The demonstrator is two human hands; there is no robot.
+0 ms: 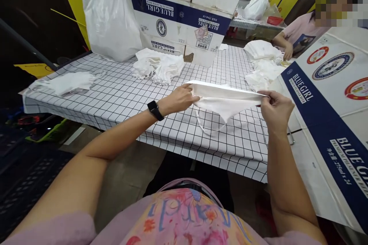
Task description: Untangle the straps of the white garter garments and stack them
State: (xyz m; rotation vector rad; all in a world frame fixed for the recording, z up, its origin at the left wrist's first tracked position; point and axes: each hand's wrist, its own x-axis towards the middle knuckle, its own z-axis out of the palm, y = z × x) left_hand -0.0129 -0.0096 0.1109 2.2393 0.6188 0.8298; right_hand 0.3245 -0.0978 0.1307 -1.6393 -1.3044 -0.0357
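Note:
A white cloth piece is stretched between my two hands above the checked tabletop. Its upper edge runs nearly straight, the lower part tapers to a point, and a thin white strap loops below it. My left hand, with a black watch on the wrist, pinches the left end. At the other end, my right hand grips the cloth with its fingers curled in. A stack of similar white cloth pieces lies beyond my left hand. Further left rests a flatter white cloth pile.
A stuffed white plastic bag and an upright cardboard panel stand along the table's back. Another cardboard panel borders the right side. Beyond it, a person in pink sits near loose white cloth.

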